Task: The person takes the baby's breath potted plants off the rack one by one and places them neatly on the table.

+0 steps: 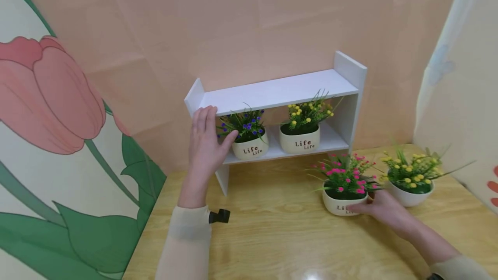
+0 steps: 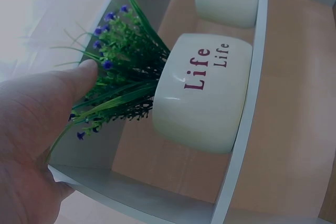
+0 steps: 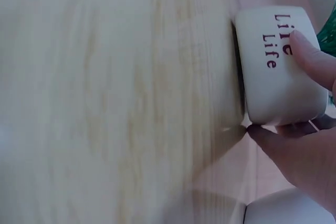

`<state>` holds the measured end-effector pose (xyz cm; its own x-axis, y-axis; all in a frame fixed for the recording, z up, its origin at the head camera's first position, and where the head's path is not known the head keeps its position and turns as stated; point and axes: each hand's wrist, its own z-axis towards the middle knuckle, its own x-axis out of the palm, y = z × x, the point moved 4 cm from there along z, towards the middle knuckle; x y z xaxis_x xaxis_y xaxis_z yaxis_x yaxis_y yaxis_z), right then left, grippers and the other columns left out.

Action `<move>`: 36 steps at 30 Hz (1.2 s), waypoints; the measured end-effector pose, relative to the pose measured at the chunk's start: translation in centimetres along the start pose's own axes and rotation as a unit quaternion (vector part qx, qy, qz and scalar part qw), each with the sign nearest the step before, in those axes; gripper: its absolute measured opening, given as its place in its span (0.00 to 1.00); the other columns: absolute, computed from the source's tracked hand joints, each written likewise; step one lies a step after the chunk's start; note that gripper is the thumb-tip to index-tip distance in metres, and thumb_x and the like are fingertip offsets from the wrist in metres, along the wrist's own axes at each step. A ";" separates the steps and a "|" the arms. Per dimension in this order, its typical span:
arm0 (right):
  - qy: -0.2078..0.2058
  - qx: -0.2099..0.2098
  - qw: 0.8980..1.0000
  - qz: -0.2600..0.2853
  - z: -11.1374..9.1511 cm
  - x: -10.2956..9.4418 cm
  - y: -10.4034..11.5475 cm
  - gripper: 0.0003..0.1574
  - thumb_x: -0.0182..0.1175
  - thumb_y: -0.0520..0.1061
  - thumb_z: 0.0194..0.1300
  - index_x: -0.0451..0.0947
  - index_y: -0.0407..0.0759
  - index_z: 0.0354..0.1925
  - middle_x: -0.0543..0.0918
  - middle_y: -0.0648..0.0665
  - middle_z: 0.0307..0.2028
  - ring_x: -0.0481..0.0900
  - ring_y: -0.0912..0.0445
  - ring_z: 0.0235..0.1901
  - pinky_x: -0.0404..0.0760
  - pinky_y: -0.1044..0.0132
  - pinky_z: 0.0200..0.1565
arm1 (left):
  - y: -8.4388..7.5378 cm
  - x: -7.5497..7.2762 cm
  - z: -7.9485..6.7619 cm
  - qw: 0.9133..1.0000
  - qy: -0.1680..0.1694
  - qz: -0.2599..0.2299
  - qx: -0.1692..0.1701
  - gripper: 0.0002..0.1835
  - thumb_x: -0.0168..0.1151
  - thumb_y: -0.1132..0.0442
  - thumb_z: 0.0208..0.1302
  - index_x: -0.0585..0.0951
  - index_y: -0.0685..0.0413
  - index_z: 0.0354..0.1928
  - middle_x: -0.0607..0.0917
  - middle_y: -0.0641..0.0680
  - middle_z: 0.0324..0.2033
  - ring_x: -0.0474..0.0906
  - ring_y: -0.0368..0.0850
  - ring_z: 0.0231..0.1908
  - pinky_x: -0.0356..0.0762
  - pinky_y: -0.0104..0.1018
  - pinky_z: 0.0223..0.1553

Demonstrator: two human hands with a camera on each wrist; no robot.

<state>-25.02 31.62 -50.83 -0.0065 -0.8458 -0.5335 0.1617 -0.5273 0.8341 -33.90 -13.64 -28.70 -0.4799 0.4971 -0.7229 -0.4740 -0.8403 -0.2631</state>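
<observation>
1. Your right hand (image 1: pixel 383 211) pinches the pink-flowered pot (image 1: pixel 342 204) at lower right of the head view, thumb across its "Life" lettering; you cannot tell whether its base touches the wooden table (image 1: pixel 272 237).
2. Your left hand (image 1: pixel 205 148) rests, fingers straight and thumb spread, at the left end of the white shelf (image 1: pixel 272 92), mid-frame.
3. Beside that thumb, on the lower board, stands a blue-flowered pot (image 1: pixel 250 148); a yellow-flowered pot (image 1: pixel 299 141) stands right of it.
4. Another yellow-bloomed pot (image 1: pixel 412 195) sits near your right hand.
</observation>
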 end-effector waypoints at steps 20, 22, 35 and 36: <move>-0.016 -0.008 1.000 -0.013 0.0 -0.5 -1.0 0.48 0.82 0.48 0.65 0.73 0.34 0.75 0.85 0.37 0.58 0.77 0.61 0.39 0.79 0.67 0.37 | 0.1 0.0 0.1 1.000 -0.001 0.001 -0.002 0.49 0.71 0.42 0.76 0.56 0.54 0.85 0.59 0.59 0.82 0.44 0.59 0.85 0.43 0.53 0.86; -0.018 -0.006 1.000 -0.019 0.0 -0.6 -1.0 0.47 0.82 0.48 0.65 0.74 0.34 0.74 0.85 0.39 0.54 0.76 0.60 0.37 0.77 0.67 0.35 | 0.1 0.0 0.1 1.000 -0.001 0.000 -0.001 0.49 0.71 0.42 0.76 0.56 0.54 0.86 0.59 0.59 0.83 0.44 0.59 0.86 0.43 0.53 0.86; -0.013 -0.005 1.000 -0.023 -0.2 -0.7 -0.9 0.49 0.82 0.49 0.66 0.72 0.32 0.76 0.84 0.36 0.61 0.77 0.61 0.41 0.78 0.69 0.39 | 0.1 0.0 0.1 1.000 -0.004 0.000 0.006 0.47 0.70 0.42 0.77 0.57 0.54 0.85 0.59 0.59 0.82 0.45 0.60 0.85 0.43 0.53 0.86; -0.011 -0.005 1.000 -0.022 -0.2 -0.7 -0.9 0.50 0.82 0.49 0.66 0.72 0.33 0.76 0.84 0.36 0.61 0.77 0.60 0.41 0.78 0.69 0.39 | 0.1 0.1 0.1 1.000 -0.002 -0.001 0.004 0.48 0.70 0.42 0.77 0.57 0.54 0.85 0.59 0.59 0.82 0.44 0.60 0.85 0.43 0.53 0.86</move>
<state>-24.97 32.69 -51.26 -0.0350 -0.8235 -0.5663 0.1703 -0.5633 0.8085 -34.05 -13.69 -28.72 -0.4821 0.4991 -0.7201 -0.4811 -0.8377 -0.2585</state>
